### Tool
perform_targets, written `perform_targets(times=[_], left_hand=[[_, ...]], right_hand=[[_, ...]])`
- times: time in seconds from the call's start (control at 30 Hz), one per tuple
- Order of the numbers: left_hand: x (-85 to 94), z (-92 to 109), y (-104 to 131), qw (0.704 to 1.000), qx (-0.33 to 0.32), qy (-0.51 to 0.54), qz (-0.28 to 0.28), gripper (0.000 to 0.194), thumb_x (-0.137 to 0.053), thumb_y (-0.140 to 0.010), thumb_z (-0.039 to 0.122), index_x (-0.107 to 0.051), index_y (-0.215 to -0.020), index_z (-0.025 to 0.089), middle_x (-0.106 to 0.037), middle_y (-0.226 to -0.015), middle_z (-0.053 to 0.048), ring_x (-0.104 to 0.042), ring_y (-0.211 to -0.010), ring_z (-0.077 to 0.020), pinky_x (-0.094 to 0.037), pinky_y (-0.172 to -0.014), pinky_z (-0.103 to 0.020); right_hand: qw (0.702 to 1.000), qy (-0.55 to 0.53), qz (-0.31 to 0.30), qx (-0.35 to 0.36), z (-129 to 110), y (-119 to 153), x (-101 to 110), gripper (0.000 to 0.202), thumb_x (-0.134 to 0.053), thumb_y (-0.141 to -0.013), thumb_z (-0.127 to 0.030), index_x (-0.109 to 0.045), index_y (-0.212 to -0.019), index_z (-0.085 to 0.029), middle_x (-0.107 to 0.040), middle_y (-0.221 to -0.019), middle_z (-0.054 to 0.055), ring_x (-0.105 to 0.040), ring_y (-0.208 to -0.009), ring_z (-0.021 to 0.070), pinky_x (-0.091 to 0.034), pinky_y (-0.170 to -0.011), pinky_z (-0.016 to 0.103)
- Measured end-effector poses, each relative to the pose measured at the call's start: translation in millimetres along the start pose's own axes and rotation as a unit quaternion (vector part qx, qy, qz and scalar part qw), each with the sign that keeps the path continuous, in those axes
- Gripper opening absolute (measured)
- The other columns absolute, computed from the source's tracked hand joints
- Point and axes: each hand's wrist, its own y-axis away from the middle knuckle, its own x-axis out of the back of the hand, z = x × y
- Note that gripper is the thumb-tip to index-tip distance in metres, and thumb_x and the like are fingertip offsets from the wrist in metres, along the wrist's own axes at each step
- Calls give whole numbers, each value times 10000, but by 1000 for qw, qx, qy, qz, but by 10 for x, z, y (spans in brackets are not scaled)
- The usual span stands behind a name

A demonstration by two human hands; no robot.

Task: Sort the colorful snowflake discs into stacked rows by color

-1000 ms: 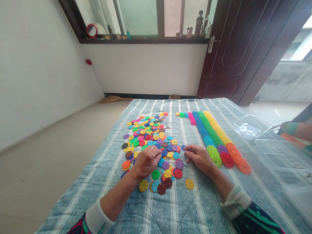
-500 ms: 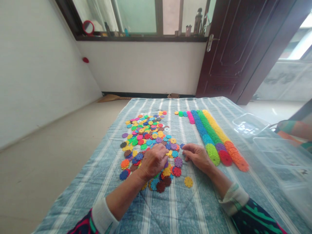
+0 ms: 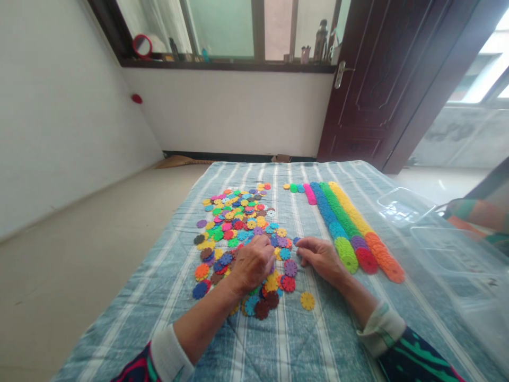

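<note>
My left hand [image 3: 254,264] is over a loose pile of notched plastic discs [image 3: 227,227] in many colours, its fingers curled down into them. Whatever lies under those fingertips is hidden. To the right of the pile, my right hand [image 3: 321,259] is closed in a pinch, with a dark blue disc [image 3: 296,240] at its fingertips. A single yellow disc [image 3: 307,301] lies apart, below my right hand. Beyond that hand run long overlapping rows of discs sorted by colour: a blue row [image 3: 323,204], a green row [image 3: 342,212] and a yellow row [image 3: 350,207].
Shorter lime [image 3: 345,255], red [image 3: 366,261] and orange [image 3: 385,257] runs end the rows nearest me. Clear plastic boxes [image 3: 405,204] stand on the right. A striped cloth [image 3: 159,323] covers the surface. A dark red door [image 3: 366,95] is behind.
Both hands keep nearly the same place and pose over the discs. The whole view has shifted slightly; the pile and the rows look unchanged.
</note>
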Motion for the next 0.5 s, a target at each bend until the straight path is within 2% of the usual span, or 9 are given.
perform_targets(times=[0.2, 0.37, 0.5], left_hand=[[-29, -30, 19, 998, -29, -35, 49, 247, -461, -914, 160, -606, -715, 171, -616, -819, -55, -554, -804, -174, -461, -705, -288], [5, -70, -16, 993, -4, 22, 116, 262, -452, -927, 188, -606, -716, 175, -620, -798, -54, -569, -805, -166, -467, -728, -279], [81, -113, -184, 992, 34, 70, 100, 264, -458, -921, 210, -601, -702, 175, -610, -765, -51, -577, -773, -161, -461, -718, -271]], right_hand=[[1000, -5, -4, 3, 4, -4, 4, 205, -596, -731, -316, -668, -861, -175, -592, -529, -51, -582, -496, 124, -454, -542, 243], [1000, -7, 1, 6, -11, -1, 0, 192, -604, -723, -316, -665, -842, -178, -581, -526, -55, -581, -488, 124, -459, -536, 245], [1000, -18, -3, 10, -18, -6, -4, 184, -603, -720, -309, -661, -832, -175, -581, -534, -56, -574, -482, 117, -455, -520, 236]])
